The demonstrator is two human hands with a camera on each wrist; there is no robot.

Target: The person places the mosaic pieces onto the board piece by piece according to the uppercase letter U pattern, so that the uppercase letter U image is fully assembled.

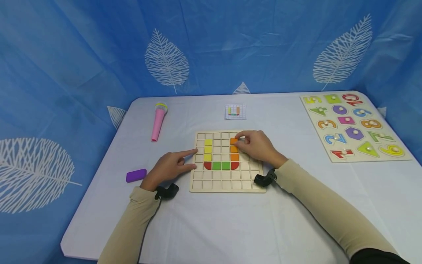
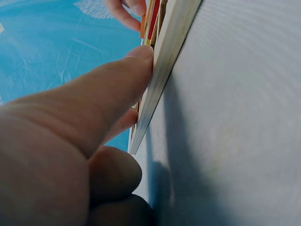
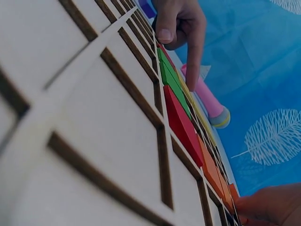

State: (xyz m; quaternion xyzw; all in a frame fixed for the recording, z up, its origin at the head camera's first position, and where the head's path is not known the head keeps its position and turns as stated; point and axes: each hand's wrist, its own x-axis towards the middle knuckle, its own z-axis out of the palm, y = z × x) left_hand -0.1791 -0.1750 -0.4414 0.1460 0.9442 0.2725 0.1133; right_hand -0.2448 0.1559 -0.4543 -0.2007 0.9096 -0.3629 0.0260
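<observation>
A wooden grid board [image 1: 227, 186] lies on the white table. In its squares are yellow tiles [image 1: 208, 149] in a left column, green tiles [image 1: 221, 165] along a lower row, a rounded red tile [image 1: 235, 166] at each lower corner, and orange tiles [image 1: 234, 157] up the right side. My right hand [image 1: 258, 146] pinches an orange tile [image 3: 233, 191] at the top of that column; it stands tilted up from the board in the right wrist view. My left hand [image 1: 169, 167] touches the board's left edge with straight thumb [image 2: 117, 84] and index finger, the other fingers folded.
Beyond the board lies a small printed card [image 1: 235, 112] with a similar coloured U shape. A pink toy microphone [image 1: 159, 124] and a purple block [image 1: 136, 175] are at the left. A number and shape puzzle board [image 1: 357, 158] lies at the right. Blue leaf-patterned cloth [image 1: 263, 47] surrounds the table.
</observation>
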